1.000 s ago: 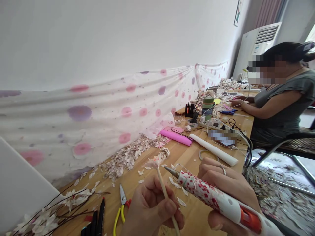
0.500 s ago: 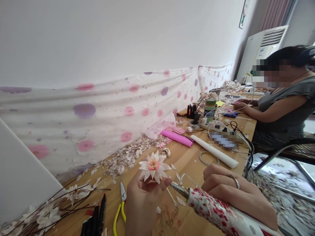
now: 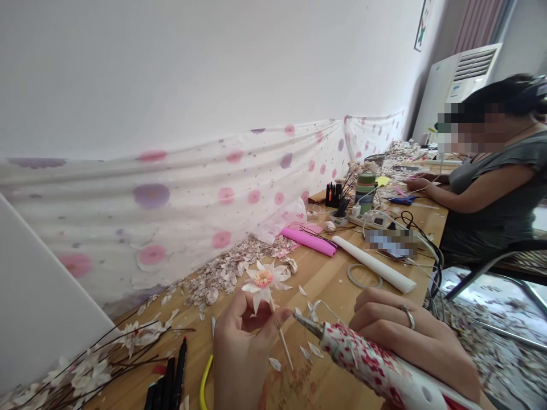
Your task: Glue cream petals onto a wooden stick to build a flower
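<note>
My left hand pinches a thin wooden stick topped by a white paper flower with a pink centre, held upright over the wooden table. My right hand is wrapped round a glue gun with a red flower pattern. Its metal nozzle points left, a short way from the stick below the flower.
Loose white petals lie heaped along the spotted cloth. Finished flower stems, black markers and yellow-handled pliers lie at the left. A pink roll, white roll and cables lie farther on. Another person sits at the far right.
My left hand has raised and turned the stick, so the flower's face shows, then drawn it slightly away. The glue gun has shifted right and lower.
</note>
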The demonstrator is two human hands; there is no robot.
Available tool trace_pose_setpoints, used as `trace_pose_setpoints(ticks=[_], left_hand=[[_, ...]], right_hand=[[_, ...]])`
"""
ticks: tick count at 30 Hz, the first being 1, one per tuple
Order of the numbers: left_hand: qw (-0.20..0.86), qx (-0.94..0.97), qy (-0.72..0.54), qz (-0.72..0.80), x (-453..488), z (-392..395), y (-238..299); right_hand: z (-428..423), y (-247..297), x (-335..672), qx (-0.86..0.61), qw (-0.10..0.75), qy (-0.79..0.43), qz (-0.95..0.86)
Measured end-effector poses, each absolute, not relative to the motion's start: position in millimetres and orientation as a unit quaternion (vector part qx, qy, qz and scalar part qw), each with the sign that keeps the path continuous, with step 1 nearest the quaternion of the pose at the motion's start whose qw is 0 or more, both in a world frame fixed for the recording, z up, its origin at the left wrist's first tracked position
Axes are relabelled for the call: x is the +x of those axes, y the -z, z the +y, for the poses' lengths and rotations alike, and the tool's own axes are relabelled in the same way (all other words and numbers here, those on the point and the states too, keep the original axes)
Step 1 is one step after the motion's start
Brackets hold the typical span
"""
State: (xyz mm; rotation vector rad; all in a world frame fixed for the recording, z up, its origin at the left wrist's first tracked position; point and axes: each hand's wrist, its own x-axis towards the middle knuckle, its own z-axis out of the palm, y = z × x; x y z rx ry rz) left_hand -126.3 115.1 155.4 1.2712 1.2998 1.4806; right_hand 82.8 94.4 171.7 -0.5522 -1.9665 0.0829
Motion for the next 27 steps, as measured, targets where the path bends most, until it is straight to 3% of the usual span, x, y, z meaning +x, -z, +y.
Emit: trace_pose_setpoints(ticks=[13, 27], left_hand=[[0.622, 0.45, -0.519, 0.374, -127.5, 108.2, -166.3], [0.654, 0.453, -0.482, 0.368, -129.3, 101.3, -167.2]], right_hand=[[107.5, -175.2, 78.8, -0.228, 0.518, -0.026, -0.824], [116.2, -166.2, 75.0, -0.252, 0.513, -0.001, -0.821]])
